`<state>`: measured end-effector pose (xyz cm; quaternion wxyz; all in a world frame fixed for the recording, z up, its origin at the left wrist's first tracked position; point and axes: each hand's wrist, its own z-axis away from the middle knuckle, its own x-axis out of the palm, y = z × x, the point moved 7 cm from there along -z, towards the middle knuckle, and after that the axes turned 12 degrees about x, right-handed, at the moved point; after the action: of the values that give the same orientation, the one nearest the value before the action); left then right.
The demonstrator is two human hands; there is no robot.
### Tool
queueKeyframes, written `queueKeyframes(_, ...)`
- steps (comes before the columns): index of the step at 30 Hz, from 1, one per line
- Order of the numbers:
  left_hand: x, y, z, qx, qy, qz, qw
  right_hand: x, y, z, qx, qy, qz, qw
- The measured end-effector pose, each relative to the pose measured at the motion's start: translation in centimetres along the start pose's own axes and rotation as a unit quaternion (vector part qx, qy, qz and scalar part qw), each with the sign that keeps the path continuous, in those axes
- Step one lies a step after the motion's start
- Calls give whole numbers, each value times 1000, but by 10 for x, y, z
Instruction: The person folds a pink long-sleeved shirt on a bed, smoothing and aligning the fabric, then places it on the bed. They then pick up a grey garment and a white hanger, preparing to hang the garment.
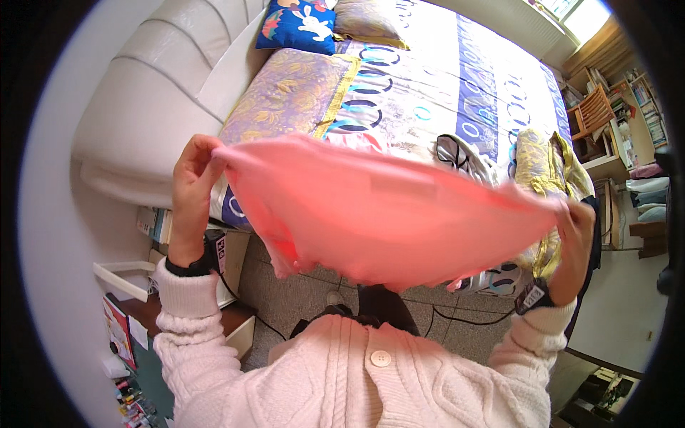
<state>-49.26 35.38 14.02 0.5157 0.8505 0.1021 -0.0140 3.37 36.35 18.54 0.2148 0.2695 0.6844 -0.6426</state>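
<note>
A pink cloth garment (385, 214) is stretched wide in the air between my two hands, blurred by motion. My left hand (197, 182) pinches its upper left corner. At the other end, my right hand (575, 235) grips the upper right corner. The lower edge hangs loose and ruffled above the floor. Behind the garment, another piece of pink cloth (358, 142) shows on the bed (423, 80). A grey and white garment with black trim (465, 155) lies near it, and a folded yellow patterned cloth (535, 160) lies farther right.
A patterned pillow (294, 93) and a blue rabbit cushion (299, 24) lie by the padded headboard (155, 91). Left of me stands a bedside cabinet (235, 267). Black cables (471, 321) run from both wrist devices. A wooden chair (594, 109) stands at the far right.
</note>
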Motion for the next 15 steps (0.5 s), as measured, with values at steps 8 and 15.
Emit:
queueKeyframes(8, 69, -173, -119, 0, 67, -160, 985, 165, 77, -240, 1, -56, -117, 992)
queueKeyframes(15, 90, -305, -13, -238, 75, -113, 962, 280, 256, -172, 243, -197, -242, 918)
